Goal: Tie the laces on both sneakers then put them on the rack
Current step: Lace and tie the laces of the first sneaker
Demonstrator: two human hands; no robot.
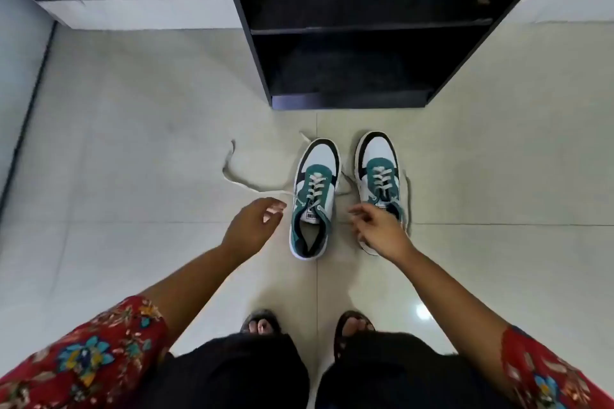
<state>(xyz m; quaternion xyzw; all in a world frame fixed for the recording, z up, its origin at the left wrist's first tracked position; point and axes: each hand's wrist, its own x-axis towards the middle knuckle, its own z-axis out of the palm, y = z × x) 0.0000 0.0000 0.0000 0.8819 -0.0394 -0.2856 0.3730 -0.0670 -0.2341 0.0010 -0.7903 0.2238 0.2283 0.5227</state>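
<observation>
Both sneakers on floor, toes twd rack [349, 70], laces untied. Left sneaker [314, 199] lace [239, 183] trails left across bare tile. Left hand [252, 226] grip open, empty, beside it. Right hand [378, 229] over right sneaker [378, 166], fingers curled near lace; hold can't tell.

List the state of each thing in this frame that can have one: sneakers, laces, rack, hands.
Left sneaker: upright on floor, untied.
Its long lace: loose, trailing left across the floor.
Right sneaker: upright on floor, untied.
Rack: shelves in view hold no shoes.
Left hand: open, reaching for the lace.
Right hand: fingers curled by a lace; grip unclear.
</observation>
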